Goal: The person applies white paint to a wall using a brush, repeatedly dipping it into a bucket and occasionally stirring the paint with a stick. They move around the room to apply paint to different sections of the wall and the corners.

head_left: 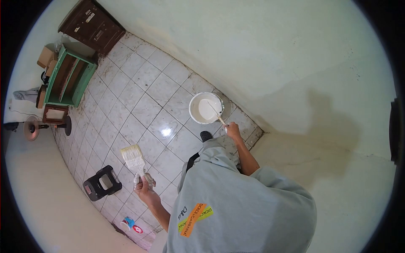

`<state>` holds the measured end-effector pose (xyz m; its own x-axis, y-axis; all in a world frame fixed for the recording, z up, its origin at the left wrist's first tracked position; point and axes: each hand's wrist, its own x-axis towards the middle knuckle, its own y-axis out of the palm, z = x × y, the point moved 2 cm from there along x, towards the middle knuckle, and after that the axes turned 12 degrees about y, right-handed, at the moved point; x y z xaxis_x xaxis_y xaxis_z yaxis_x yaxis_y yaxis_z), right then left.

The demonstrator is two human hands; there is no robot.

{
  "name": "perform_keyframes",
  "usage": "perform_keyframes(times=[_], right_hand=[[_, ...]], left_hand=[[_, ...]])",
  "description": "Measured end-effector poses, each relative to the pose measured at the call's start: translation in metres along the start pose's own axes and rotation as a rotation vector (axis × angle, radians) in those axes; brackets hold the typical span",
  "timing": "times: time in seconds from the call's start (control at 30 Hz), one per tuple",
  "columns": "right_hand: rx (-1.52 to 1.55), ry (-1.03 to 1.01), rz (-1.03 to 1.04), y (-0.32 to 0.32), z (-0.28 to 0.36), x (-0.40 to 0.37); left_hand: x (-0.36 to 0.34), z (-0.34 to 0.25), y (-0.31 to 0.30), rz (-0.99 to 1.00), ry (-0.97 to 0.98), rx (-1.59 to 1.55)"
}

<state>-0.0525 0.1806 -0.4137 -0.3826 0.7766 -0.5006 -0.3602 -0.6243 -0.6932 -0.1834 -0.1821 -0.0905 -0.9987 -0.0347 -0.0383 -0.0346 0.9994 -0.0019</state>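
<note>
In the head view, my left hand [145, 188] is closed around the handle of a wide paintbrush [134, 158]. White paint coats the brush, and my fingers are smeared with it. My right hand [232, 130] grips a thin wooden stick [221, 119], whose far end dips into white paint [208, 110]. The paint is in a round white bucket [192, 110] on the tiled floor, close to the wall. How deep the stick reaches is hidden by the paint.
A black step stool [96, 189] stands on the tiles at left, with a small paint can [126, 223] below it. Farther off are a green shelf [82, 84], a brown cabinet [95, 26] and a fan [32, 127]. A pale wall [270, 55] rises beyond the bucket.
</note>
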Motion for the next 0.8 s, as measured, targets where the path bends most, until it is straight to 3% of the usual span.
perform_keyframes(times=[0.07, 0.27, 0.37, 0.47, 0.57, 0.8], right_hand=[[0.019, -0.061, 0.003, -0.008, 0.005, -0.005], [0.024, 0.139, 0.12, -0.005, -0.009, 0.005], [-0.024, 0.053, -0.015, 0.005, -0.026, 0.013], [-0.047, 0.261, -0.081, -0.021, 0.001, -0.001], [-0.049, 0.18, -0.118, -0.019, -0.003, 0.006], [0.063, 0.234, 0.18, -0.039, 0.012, 0.003]], left_hand=[[0.0, 0.002, 0.004, -0.002, -0.006, -0.022], [0.005, 0.006, 0.016, 0.068, 0.002, -0.055], [0.011, 0.0, 0.025, 0.096, -0.002, -0.06], [0.01, -0.006, 0.041, 0.101, 0.004, -0.069], [0.009, -0.006, 0.05, 0.118, 0.003, -0.09], [0.008, -0.001, 0.051, 0.148, -0.012, -0.075]])
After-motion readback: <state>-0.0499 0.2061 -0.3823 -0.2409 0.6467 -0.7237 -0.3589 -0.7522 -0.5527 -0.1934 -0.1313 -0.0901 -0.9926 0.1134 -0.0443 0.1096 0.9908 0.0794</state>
